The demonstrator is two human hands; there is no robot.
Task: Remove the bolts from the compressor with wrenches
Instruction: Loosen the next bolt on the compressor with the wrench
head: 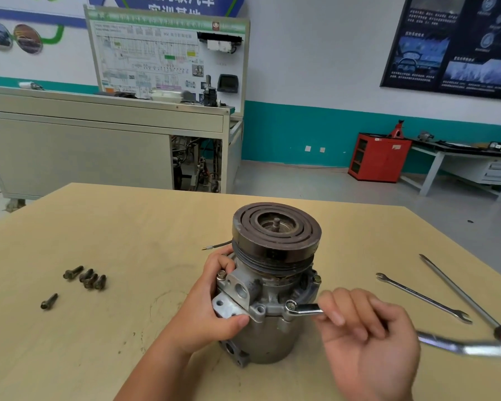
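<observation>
— Where's the compressor (pixel 272 285) sitting?

— Upright in the middle of the desk (pixel 128 241), pulley (pixel 276 230) on top. It looks like a heavy lump of cast metal. It's stiff and won't bend, but I'd guess it will twist on that smooth top once the wrench pulls.

— So where would you take hold?

— On the mounting ears, where the left hand (pixel 211 296) has it. It comes in from seven o'clock, with the fingers wrapped behind the lug at nine o'clock and the thumb pressed flat on the front plate. That grip is clamped on the casting, not on the round body, which I'd expect to be slippery.

— And the other hand?

— The right hand (pixel 368 337) reaches in from five o'clock, palm turned up a bit. Its fingers are curled round the wrench (pixel 307 308), so the grip is closed on the shaft. The ring end is on a bolt (pixel 291 306) at the flange's five o'clock, and the handle runs out toward four o'clock.

— Much left?

— Judging by the loose bolts (pixel 88 280) lying at nine o'clock, several are out. At least two other heads show on the flange. A spare wrench (pixel 422 298) and a screwdriver (pixel 460 293) lie at three o'clock.
</observation>
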